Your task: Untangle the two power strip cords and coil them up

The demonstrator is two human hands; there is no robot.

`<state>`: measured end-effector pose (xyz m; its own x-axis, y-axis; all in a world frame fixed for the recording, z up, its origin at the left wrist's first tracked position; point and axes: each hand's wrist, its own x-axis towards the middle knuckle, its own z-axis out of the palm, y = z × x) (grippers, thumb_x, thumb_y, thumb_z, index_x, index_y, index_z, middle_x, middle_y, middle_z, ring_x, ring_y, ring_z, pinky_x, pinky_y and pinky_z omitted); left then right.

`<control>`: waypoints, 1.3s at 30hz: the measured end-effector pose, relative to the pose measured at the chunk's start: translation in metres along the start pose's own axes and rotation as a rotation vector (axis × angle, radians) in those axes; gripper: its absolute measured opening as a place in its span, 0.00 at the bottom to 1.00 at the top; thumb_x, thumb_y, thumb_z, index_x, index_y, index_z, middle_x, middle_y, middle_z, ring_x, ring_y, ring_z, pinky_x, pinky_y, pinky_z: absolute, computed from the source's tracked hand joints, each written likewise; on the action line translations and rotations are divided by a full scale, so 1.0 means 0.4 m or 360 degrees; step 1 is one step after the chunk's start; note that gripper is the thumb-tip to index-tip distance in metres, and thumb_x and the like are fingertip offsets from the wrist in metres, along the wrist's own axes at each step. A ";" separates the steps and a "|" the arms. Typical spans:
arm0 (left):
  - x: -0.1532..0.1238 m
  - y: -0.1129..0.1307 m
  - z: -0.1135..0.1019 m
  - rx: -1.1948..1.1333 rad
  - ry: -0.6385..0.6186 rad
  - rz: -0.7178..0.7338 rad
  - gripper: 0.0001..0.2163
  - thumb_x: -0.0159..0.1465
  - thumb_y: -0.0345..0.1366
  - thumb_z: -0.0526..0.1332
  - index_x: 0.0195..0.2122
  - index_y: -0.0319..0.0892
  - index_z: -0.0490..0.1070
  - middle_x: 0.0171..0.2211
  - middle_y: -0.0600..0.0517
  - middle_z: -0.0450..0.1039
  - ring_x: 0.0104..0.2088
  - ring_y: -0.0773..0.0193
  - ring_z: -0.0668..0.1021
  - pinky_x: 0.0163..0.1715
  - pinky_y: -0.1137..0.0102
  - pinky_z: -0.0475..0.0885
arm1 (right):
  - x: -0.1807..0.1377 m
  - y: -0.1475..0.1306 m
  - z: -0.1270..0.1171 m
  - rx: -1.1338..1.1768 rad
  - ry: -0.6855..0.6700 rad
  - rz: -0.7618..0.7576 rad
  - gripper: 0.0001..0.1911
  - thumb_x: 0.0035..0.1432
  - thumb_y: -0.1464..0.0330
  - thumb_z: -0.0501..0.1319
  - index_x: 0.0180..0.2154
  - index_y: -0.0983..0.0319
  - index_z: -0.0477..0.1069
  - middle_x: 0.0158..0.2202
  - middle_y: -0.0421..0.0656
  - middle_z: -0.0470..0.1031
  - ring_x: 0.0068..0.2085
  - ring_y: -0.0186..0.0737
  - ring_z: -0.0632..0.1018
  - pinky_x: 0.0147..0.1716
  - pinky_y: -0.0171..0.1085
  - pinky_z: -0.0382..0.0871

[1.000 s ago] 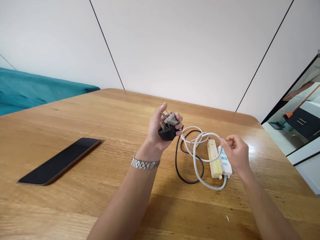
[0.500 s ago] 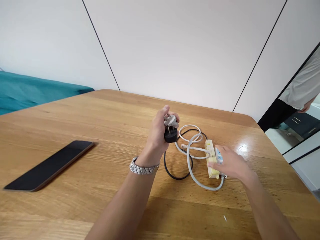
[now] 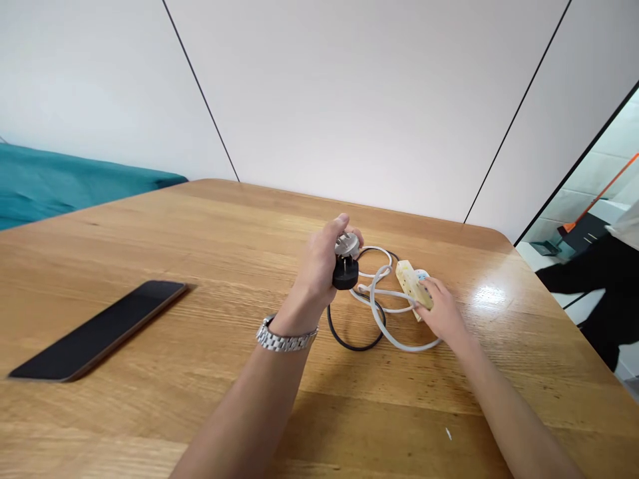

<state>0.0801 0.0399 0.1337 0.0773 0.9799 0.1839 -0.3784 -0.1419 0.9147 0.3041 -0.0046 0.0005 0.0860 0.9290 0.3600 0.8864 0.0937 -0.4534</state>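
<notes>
My left hand point(image 3: 317, 263), a steel-banded watch at its wrist, is closed around two plugs with their metal pins showing. The light grey plug point(image 3: 347, 245) sits above the black plug point(image 3: 345, 273). To the right, my right hand point(image 3: 442, 311) grips the near end of a cream power strip point(image 3: 409, 283), thumb on one side and fingers on the other. The strip is turned at an angle on the table. A thick white cable point(image 3: 382, 322) and a black cable point(image 3: 349, 346) loop between the hands. My right hand hides the strip's near end.
A dark flat phone-like slab point(image 3: 100, 332) lies on the wooden table point(image 3: 224, 412) at left. A white scrap point(image 3: 448, 434) lies near the front. Behind stands a white wall panel point(image 3: 339, 106), with a teal seat point(image 3: 74, 186) at left. A person in dark trousers point(image 3: 589, 286) shows at right.
My right hand has closed on the power strip, and the strip has shifted left and away and turned. My left hand has moved slightly right with the plugs. The person at right has moved.
</notes>
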 end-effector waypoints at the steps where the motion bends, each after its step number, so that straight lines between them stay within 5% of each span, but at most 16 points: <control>1: 0.001 -0.002 -0.001 0.0013 -0.0014 -0.0009 0.18 0.57 0.46 0.60 0.17 0.39 0.67 0.15 0.53 0.63 0.15 0.72 0.64 0.14 0.77 0.57 | 0.009 0.014 0.003 0.0095 0.0103 -0.0020 0.23 0.54 0.62 0.62 0.51 0.61 0.70 0.57 0.52 0.68 0.56 0.51 0.71 0.55 0.49 0.64; 6: -0.006 -0.015 0.009 0.0003 -0.0062 -0.0057 0.17 0.54 0.50 0.64 0.22 0.39 0.70 0.17 0.54 0.65 0.18 0.71 0.66 0.17 0.75 0.60 | 0.023 -0.004 -0.059 0.0541 0.0621 0.0084 0.19 0.54 0.53 0.61 0.39 0.62 0.74 0.44 0.51 0.76 0.46 0.48 0.75 0.48 0.48 0.69; 8: -0.018 -0.021 0.024 -0.0052 -0.0094 -0.0088 0.18 0.52 0.51 0.67 0.26 0.38 0.73 0.22 0.53 0.69 0.22 0.69 0.70 0.21 0.74 0.63 | 0.006 -0.058 -0.114 0.0843 0.0565 0.0167 0.18 0.56 0.53 0.60 0.33 0.62 0.73 0.32 0.46 0.77 0.34 0.42 0.77 0.36 0.41 0.72; 10: -0.038 -0.023 0.043 -0.0118 -0.0165 -0.0126 0.21 0.51 0.53 0.67 0.32 0.37 0.75 0.28 0.51 0.72 0.28 0.67 0.73 0.26 0.73 0.66 | -0.023 -0.120 -0.170 0.1186 0.0178 0.0184 0.18 0.56 0.53 0.60 0.30 0.62 0.72 0.24 0.41 0.74 0.24 0.35 0.73 0.25 0.35 0.69; 12: -0.064 -0.021 0.063 -0.0189 -0.0270 -0.0170 0.23 0.54 0.55 0.65 0.38 0.38 0.75 0.35 0.48 0.74 0.34 0.63 0.74 0.33 0.71 0.69 | -0.058 -0.175 -0.213 0.1378 -0.0549 0.0181 0.19 0.56 0.52 0.61 0.34 0.63 0.74 0.25 0.41 0.76 0.20 0.32 0.73 0.20 0.32 0.67; 15: -0.103 -0.008 0.083 -0.0314 -0.0426 -0.0195 0.27 0.57 0.58 0.59 0.44 0.39 0.74 0.45 0.45 0.72 0.45 0.56 0.74 0.43 0.65 0.69 | -0.097 -0.222 -0.231 0.1362 -0.1456 0.0087 0.24 0.53 0.52 0.65 0.45 0.62 0.75 0.38 0.46 0.81 0.32 0.37 0.81 0.29 0.33 0.74; 18: -0.133 0.009 0.090 -0.0400 -0.0535 -0.0147 0.29 0.59 0.60 0.55 0.47 0.39 0.73 0.51 0.44 0.70 0.54 0.50 0.69 0.51 0.60 0.67 | -0.105 -0.226 -0.200 0.1179 -0.1652 0.0022 0.35 0.51 0.52 0.66 0.58 0.59 0.67 0.56 0.51 0.72 0.52 0.46 0.76 0.49 0.41 0.72; 21: -0.151 0.021 0.089 -0.0456 -0.0643 -0.0089 0.30 0.60 0.61 0.51 0.50 0.41 0.71 0.54 0.45 0.69 0.60 0.47 0.64 0.56 0.56 0.63 | -0.087 -0.201 -0.160 0.1001 -0.1489 -0.0002 0.38 0.51 0.50 0.65 0.61 0.57 0.63 0.62 0.49 0.65 0.60 0.52 0.69 0.56 0.49 0.66; 26: -0.157 0.016 0.089 -0.0490 -0.0792 -0.0061 0.32 0.61 0.62 0.47 0.57 0.45 0.66 0.61 0.48 0.62 0.66 0.47 0.55 0.61 0.52 0.57 | -0.049 -0.158 -0.161 0.0974 -0.0715 -0.0114 0.32 0.54 0.52 0.65 0.58 0.53 0.65 0.58 0.46 0.69 0.60 0.53 0.68 0.59 0.55 0.61; 32: -0.170 -0.032 0.114 -0.0502 -0.0959 0.0017 0.35 0.61 0.63 0.48 0.63 0.48 0.57 0.67 0.49 0.53 0.67 0.46 0.52 0.64 0.51 0.49 | -0.061 -0.196 -0.169 0.1198 -0.0168 -0.0475 0.48 0.48 0.44 0.64 0.66 0.50 0.50 0.63 0.46 0.62 0.65 0.54 0.60 0.62 0.52 0.57; 39: -0.217 -0.069 0.137 -0.0468 -0.1192 0.0065 0.33 0.62 0.61 0.49 0.64 0.50 0.57 0.69 0.51 0.46 0.68 0.48 0.47 0.67 0.52 0.45 | -0.094 -0.210 -0.144 0.1305 0.0613 -0.0402 0.40 0.55 0.48 0.60 0.64 0.49 0.48 0.68 0.46 0.51 0.64 0.54 0.61 0.57 0.57 0.63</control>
<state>0.1346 -0.0490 0.1123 0.6165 0.6057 0.5031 -0.6136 -0.0309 0.7890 0.2528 -0.0683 0.0720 0.2093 0.6780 0.7047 0.3146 0.6356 -0.7050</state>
